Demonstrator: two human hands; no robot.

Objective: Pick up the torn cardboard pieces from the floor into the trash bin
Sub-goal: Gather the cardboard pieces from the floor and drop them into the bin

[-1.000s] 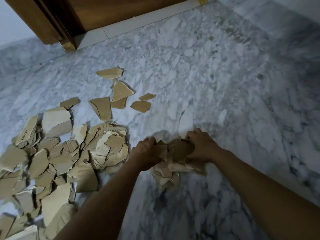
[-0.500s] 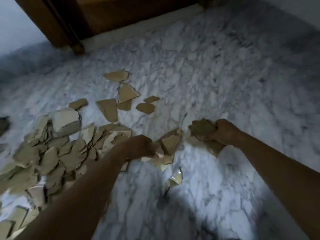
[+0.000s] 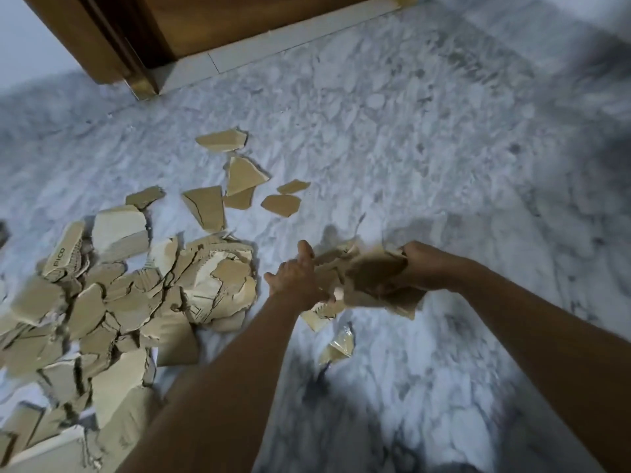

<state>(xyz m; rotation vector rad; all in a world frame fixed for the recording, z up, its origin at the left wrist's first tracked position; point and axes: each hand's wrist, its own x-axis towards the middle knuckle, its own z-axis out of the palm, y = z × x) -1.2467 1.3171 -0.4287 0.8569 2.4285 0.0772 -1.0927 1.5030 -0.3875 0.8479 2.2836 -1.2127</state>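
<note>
Where the two hands meet: a held bundle of torn cardboard pieces, raised a little above the floor near the middle of the view, its edges blurred
Right hand: clasps the bundle's right side, fingers curled over the top edge and pinching the brown sheets
Left hand: clasps the bundle's left side, back of the hand towards the camera, thumb raised, the other fingers wrapped round the pieces and mostly hidden
Small scrap: lies on the floor just below the bundle, with a shiny clear film on it
Pile: a big heap of torn cardboard on the floor at the left, pieces overlapping, running off the left and bottom edges; one strip is printed "PICO"
Loose pieces: a handful lying flat beyond the pile, between it and the door, some touching and some apart
Floor: polished grey-and-white marble, veined, filling nearly the whole view; dark shadow lies across it at the bottom and far right
Threshold: a pale strip along the foot of the door
Door: brown wood, at the top edge
Door frame: same brown wood, left of the door, with a brassy foot on the marble
Wall: pale and plain, in the top left corner
</note>
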